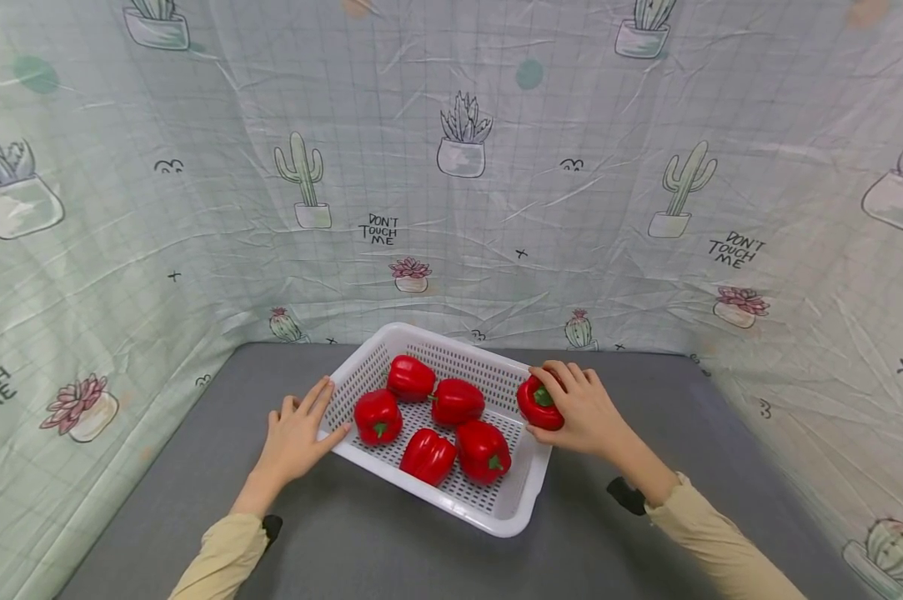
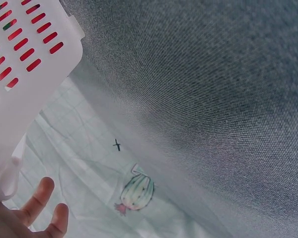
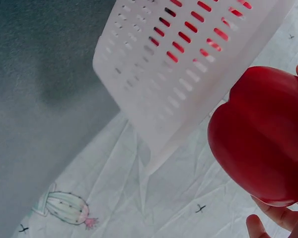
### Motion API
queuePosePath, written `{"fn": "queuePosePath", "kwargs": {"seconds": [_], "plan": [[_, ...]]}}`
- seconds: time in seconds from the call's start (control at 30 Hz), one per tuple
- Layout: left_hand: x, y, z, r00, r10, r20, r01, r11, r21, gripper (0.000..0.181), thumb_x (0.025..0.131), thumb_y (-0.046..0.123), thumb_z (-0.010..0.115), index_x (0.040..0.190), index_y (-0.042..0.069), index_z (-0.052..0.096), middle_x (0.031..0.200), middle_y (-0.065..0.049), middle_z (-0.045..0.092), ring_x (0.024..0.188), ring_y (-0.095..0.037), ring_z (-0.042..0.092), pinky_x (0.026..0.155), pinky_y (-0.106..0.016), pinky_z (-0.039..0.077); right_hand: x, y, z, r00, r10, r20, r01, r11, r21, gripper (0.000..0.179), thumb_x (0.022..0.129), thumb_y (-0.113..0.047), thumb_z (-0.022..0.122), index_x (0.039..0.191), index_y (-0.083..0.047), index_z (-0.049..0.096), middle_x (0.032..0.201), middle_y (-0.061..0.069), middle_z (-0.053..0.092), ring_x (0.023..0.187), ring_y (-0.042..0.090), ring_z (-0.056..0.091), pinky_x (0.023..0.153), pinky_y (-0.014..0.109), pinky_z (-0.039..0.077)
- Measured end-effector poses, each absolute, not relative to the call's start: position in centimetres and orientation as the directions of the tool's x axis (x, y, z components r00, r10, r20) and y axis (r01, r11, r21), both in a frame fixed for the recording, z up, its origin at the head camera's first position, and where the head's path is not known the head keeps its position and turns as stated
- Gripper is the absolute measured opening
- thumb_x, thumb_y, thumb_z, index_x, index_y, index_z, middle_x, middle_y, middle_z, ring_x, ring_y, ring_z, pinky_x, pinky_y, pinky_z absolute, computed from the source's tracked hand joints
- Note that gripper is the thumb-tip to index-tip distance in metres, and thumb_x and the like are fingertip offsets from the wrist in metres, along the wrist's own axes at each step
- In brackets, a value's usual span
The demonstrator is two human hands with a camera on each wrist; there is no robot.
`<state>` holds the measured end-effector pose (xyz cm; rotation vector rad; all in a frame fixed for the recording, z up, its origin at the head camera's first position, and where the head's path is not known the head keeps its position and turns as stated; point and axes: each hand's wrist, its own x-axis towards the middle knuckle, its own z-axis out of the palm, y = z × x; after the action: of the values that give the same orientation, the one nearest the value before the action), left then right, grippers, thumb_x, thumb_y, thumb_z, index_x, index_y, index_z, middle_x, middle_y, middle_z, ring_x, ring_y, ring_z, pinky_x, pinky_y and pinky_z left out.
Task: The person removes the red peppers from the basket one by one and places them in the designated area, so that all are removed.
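Observation:
In the head view a white plastic basket (image 1: 428, 493) with slotted walls sits at an angle on the grey table. Inside it lie several red bell peppers (image 1: 457, 402), some with green stems showing. My right hand (image 1: 582, 408) grips another red bell pepper (image 1: 534, 406) at the basket's right end, overlapping the rim. The right wrist view shows this pepper (image 3: 263, 139) large, beside the outer wall, with fingertips around it. My left hand (image 1: 295, 437) holds the left corner of the rim between thumb and fingers. Two of its fingers (image 2: 39, 196) extend free of the basket in the left wrist view.
A grey cloth-covered table (image 1: 331, 533) spreads around the basket. Behind it and at both sides hangs a pale curtain (image 1: 526, 167) printed with cacti and lettering. Dark bands (image 1: 626, 496) show at both wrists, by the beige sleeves.

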<state>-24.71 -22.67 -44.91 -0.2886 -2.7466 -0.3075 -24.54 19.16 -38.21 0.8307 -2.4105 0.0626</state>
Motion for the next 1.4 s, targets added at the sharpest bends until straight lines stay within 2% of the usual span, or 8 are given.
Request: {"fn": "queuePosePath", "kwargs": {"seconds": [0.33,0.63,1.2,1.4], "plan": [[-24.5,-22.8,-44.8,-0.904,0.159,0.396,0.242,0.956,0.168,0.075,0.078,0.049,0.058,0.137,0.009,0.036,0.141,-0.012,0.036,0.093,-0.031,0.038,0.066,-0.041,0.027,-24.4,20.5,-38.3,-0.649,-0.509,0.566,-0.555,0.825,0.106,0.078,0.057,-0.048,0.075,0.120,-0.010,0.049,0.112,0.010,0.051,0.097,0.024,0.047,0.073,0.042,0.042],[-24.6,-22.9,-44.6,-0.907,0.163,0.388,0.243,0.956,0.165,0.075,0.078,0.050,0.056,0.137,0.009,0.036,0.141,-0.011,0.035,0.092,-0.030,0.038,0.065,-0.041,0.027,-24.6,22.0,-38.9,-0.699,-0.405,0.589,-0.516,0.856,-0.024,0.080,0.055,-0.042,0.079,0.122,-0.011,0.047,0.113,0.010,0.052,0.100,0.024,0.046,0.075,0.044,0.044],[-24.4,-22.6,-44.5,-0.918,0.162,0.362,0.238,0.955,0.175,0.076,0.079,0.052,0.054,0.138,0.010,0.034,0.142,-0.010,0.034,0.093,-0.030,0.038,0.066,-0.041,0.028,-26.6,25.3,-40.5,-0.730,-0.255,0.635,-0.424,0.897,-0.127,0.066,0.060,-0.036,0.076,0.114,-0.009,0.050,0.108,0.018,0.050,0.095,0.034,0.047,0.070,0.049,0.041],[-24.4,-22.6,-44.6,-0.918,0.156,0.365,0.234,0.955,0.181,0.076,0.079,0.053,0.055,0.138,0.011,0.034,0.142,-0.009,0.034,0.092,-0.030,0.038,0.067,-0.041,0.028,-28.0,26.0,-41.5,-0.751,-0.223,0.622,-0.379,0.916,-0.129,0.066,0.062,-0.038,0.075,0.115,-0.009,0.050,0.107,0.018,0.049,0.095,0.034,0.046,0.070,0.050,0.041]]}}
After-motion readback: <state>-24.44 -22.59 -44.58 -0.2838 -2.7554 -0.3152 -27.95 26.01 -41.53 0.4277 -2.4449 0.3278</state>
